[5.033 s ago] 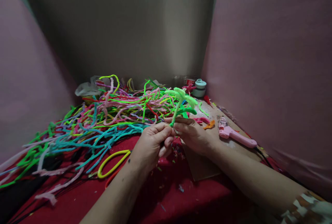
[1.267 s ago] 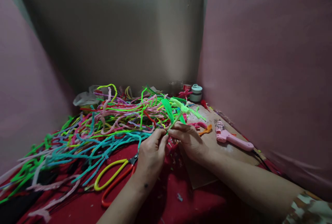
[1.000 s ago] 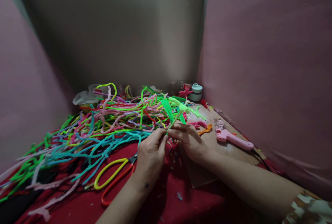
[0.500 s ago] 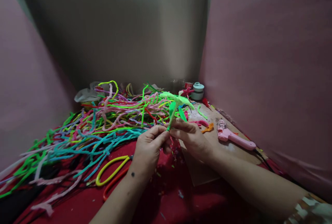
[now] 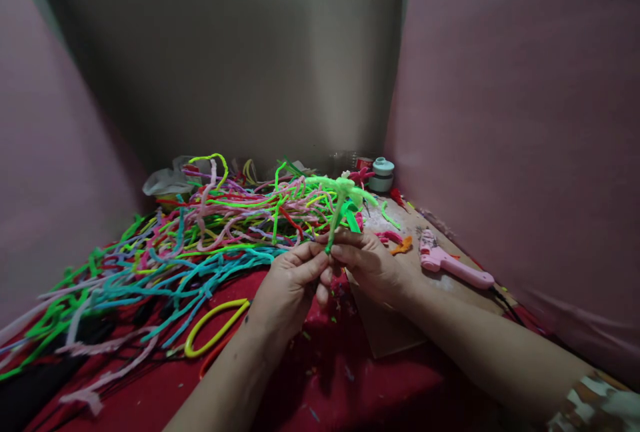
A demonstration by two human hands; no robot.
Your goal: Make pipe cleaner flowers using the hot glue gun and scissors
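A pipe-cleaner flower (image 5: 336,215) with a pale green stem and bright green, spread petals stands upright between my hands. My left hand (image 5: 293,279) pinches the lower end of its stem between thumb and fingers. From the other side my right hand (image 5: 370,262) grips the same spot, fingertips meeting those of the left. Darker green wraps the stem's bottom, and a green leaf (image 5: 353,219) shows behind it. Just left of my left wrist lie scissors with a yellow handle loop (image 5: 213,332); their orange-red loop is mostly hidden by my forearm.
A large heap of coloured pipe cleaners (image 5: 240,219) spreads over the red cloth (image 5: 350,379) at left. On the board (image 5: 415,219) at right lie a pink glue gun (image 5: 455,269) and an orange piece (image 5: 403,245). A pale blue jar (image 5: 382,175) stands behind. Pink sheets hang on both sides.
The flower has turned in my fingers, so its petals and leaf face differently. My left forearm has shifted slightly and covers more of the scissors.
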